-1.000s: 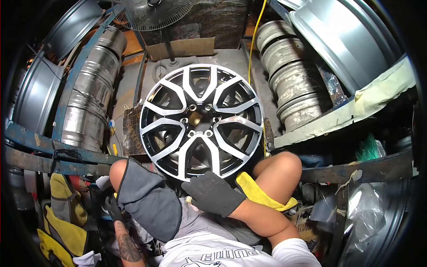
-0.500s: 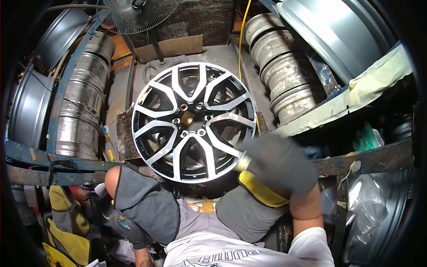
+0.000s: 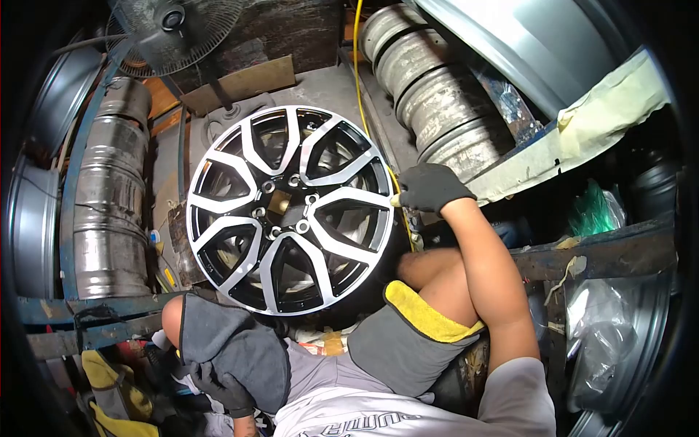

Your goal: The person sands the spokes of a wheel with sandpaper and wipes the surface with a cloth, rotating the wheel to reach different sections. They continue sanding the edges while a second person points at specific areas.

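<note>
A black and silver alloy wheel (image 3: 290, 207) stands upright between my knees, its face towards me. My right hand (image 3: 429, 187), in a black glove, is closed on something small at the wheel's right rim, beside the yellow cable (image 3: 362, 87); what it pinches is too small to name. My left hand (image 3: 222, 390), also gloved in black, rests low at my left thigh on a grey cloth pad (image 3: 237, 346). Whether it grips anything is unclear. A grey and yellow pad (image 3: 415, 331) covers my right knee.
Stacks of bare steel rims stand at the left (image 3: 102, 197) and the upper right (image 3: 429, 87). A standing fan (image 3: 175, 25) is at the top left. A large silver rim (image 3: 524, 44) leans at the top right. Blue metal rack bars (image 3: 604, 251) and plastic bags (image 3: 604, 335) crowd the right.
My right hand left the wheel's bottom edge, swung up on the right and now sits at the right rim. The view shifted, so the wheel appears further left.
</note>
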`<state>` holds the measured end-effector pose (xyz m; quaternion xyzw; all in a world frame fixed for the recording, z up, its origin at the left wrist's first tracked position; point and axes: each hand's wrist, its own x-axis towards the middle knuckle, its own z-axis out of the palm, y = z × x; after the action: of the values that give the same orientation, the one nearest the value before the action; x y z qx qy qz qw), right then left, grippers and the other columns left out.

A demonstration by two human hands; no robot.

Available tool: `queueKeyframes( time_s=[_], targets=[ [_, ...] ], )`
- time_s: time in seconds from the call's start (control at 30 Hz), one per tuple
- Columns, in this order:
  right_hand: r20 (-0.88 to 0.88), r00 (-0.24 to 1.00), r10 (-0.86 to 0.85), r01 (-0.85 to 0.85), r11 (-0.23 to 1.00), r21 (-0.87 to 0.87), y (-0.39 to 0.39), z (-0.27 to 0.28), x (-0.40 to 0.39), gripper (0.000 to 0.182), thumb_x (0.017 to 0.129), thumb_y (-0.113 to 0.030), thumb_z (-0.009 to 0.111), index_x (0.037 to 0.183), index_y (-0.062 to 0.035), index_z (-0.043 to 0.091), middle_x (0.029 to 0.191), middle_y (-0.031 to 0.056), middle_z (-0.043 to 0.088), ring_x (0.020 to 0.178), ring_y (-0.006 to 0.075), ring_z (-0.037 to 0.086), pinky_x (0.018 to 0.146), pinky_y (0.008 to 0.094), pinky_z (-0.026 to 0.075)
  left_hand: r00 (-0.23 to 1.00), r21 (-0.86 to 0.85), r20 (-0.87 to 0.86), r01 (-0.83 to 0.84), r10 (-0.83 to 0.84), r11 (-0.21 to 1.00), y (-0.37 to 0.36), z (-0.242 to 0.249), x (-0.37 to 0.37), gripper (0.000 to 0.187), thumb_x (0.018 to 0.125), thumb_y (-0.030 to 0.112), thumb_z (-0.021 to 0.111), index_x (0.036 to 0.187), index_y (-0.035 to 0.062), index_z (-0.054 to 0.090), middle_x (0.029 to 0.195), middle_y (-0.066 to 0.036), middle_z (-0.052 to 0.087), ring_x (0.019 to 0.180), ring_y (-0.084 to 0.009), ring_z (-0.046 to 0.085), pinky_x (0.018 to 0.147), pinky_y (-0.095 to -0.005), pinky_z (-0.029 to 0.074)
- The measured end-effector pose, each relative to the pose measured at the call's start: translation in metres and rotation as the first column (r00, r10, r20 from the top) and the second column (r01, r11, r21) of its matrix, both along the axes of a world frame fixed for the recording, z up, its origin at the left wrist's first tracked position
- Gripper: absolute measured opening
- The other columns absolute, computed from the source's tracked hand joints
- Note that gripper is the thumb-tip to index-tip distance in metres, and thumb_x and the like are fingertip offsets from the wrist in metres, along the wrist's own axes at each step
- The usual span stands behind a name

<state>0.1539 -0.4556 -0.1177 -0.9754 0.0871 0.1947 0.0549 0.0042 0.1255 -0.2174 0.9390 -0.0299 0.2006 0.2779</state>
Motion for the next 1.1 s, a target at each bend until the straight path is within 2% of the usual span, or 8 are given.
queueKeyframes(
  time_s=[0.03, 0.2, 0.4, 0.5, 0.6, 0.8, 0.9, 1.1],
  targets=[
    [-0.054, 0.999, 0.001, -0.003, 0.999, -0.043, 0.004, -0.001, 0.001, 0.039, 0.082, -0.044, 0.070, 0.100, -0.0099, 0.077, 0.105, 0.0196, 0.074, 0.102, 0.0366, 0.070, 0.091, 0.0466, 0.053, 1.000, 0.004, -0.013, 0.006, -0.006, 1.000, 0.000, 0.000, 0.001, 0.054, 0.102, 0.044, 0.053, 0.135, 0.0009, 0.050, 0.150, -0.021, 0.040, 0.141, -0.0398, 0.036, 0.118, -0.0521, 0.027],
    [-0.048, 0.999, 0.011, -0.014, 0.998, -0.065, 0.016, -0.008, 0.006, 0.041, 0.075, -0.042, 0.077, 0.096, -0.0070, 0.079, 0.102, 0.0181, 0.076, 0.098, 0.0332, 0.073, 0.088, 0.0444, 0.056, 0.998, 0.048, -0.033, 0.054, -0.053, 0.997, -0.006, 0.006, 0.007, 0.055, 0.102, 0.045, 0.053, 0.134, 0.0012, 0.051, 0.150, -0.022, 0.039, 0.141, -0.0399, 0.036, 0.118, -0.0531, 0.028],
    [-0.142, 0.989, -0.036, 0.026, 0.997, -0.073, 0.023, 0.000, 0.011, 0.041, 0.074, -0.042, 0.078, 0.098, -0.0086, 0.079, 0.102, 0.0181, 0.075, 0.097, 0.0331, 0.073, 0.085, 0.0455, 0.057, 0.996, -0.007, -0.051, 0.074, -0.074, 0.997, -0.012, 0.008, 0.009, 0.056, 0.101, 0.047, 0.054, 0.134, 0.0021, 0.051, 0.150, -0.021, 0.037, 0.141, -0.0392, 0.036, 0.117, -0.0521, 0.028],
    [-0.099, 0.995, 0.027, -0.036, 0.995, -0.096, 0.022, -0.008, 0.012, 0.040, 0.075, -0.041, 0.078, 0.098, -0.0092, 0.079, 0.100, 0.0177, 0.076, 0.096, 0.0325, 0.074, 0.083, 0.0445, 0.058, 0.993, -0.025, -0.060, 0.096, -0.097, 0.995, -0.016, 0.009, 0.011, 0.052, 0.102, 0.045, 0.055, 0.137, 0.0072, 0.049, 0.151, -0.020, 0.035, 0.142, -0.0385, 0.034, 0.117, -0.0514, 0.028],
    [-0.068, 0.995, 0.077, -0.083, 0.991, -0.100, 0.021, -0.019, 0.011, 0.040, 0.075, -0.042, 0.079, 0.099, -0.0102, 0.079, 0.099, 0.0166, 0.076, 0.095, 0.0323, 0.074, 0.081, 0.0448, 0.058, 0.994, -0.032, -0.066, 0.089, -0.091, 0.996, -0.016, 0.007, 0.012, 0.053, 0.102, 0.047, 0.055, 0.136, 0.0069, 0.049, 0.151, -0.020, 0.035, 0.143, -0.0381, 0.034, 0.117, -0.0509, 0.028],
    [-0.111, 0.992, 0.062, -0.080, 0.983, -0.165, 0.028, -0.021, 0.014, 0.043, 0.074, -0.046, 0.080, 0.100, -0.0113, 0.079, 0.099, 0.0146, 0.077, 0.094, 0.0322, 0.074, 0.081, 0.0460, 0.058, 0.993, -0.035, -0.089, 0.069, -0.072, 0.997, -0.018, 0.007, 0.012, 0.057, 0.102, 0.051, 0.054, 0.136, 0.0058, 0.050, 0.151, -0.020, 0.036, 0.143, -0.0377, 0.034, 0.118, -0.0509, 0.028],
    [-0.137, 0.989, 0.047, -0.068, 0.986, -0.152, 0.029, -0.015, 0.016, 0.043, 0.074, -0.045, 0.080, 0.099, -0.0111, 0.079, 0.099, 0.0148, 0.077, 0.093, 0.0323, 0.075, 0.080, 0.0456, 0.058, 0.995, -0.001, -0.078, 0.054, -0.054, 0.999, -0.017, 0.007, 0.012, 0.056, 0.100, 0.047, 0.054, 0.135, 0.0040, 0.051, 0.150, -0.019, 0.038, 0.141, -0.0381, 0.036, 0.116, -0.0506, 0.031],
    [-0.157, 0.986, 0.051, -0.078, 0.983, -0.168, 0.026, -0.021, 0.019, 0.042, 0.074, -0.045, 0.080, 0.099, -0.0112, 0.080, 0.099, 0.0148, 0.077, 0.094, 0.0322, 0.075, 0.081, 0.0453, 0.058, 0.995, -0.050, -0.096, 0.033, -0.038, 0.998, -0.015, 0.002, 0.012, 0.055, 0.101, 0.047, 0.053, 0.135, 0.0041, 0.050, 0.151, -0.019, 0.037, 0.142, -0.0377, 0.036, 0.117, -0.0503, 0.029]
  ],
)
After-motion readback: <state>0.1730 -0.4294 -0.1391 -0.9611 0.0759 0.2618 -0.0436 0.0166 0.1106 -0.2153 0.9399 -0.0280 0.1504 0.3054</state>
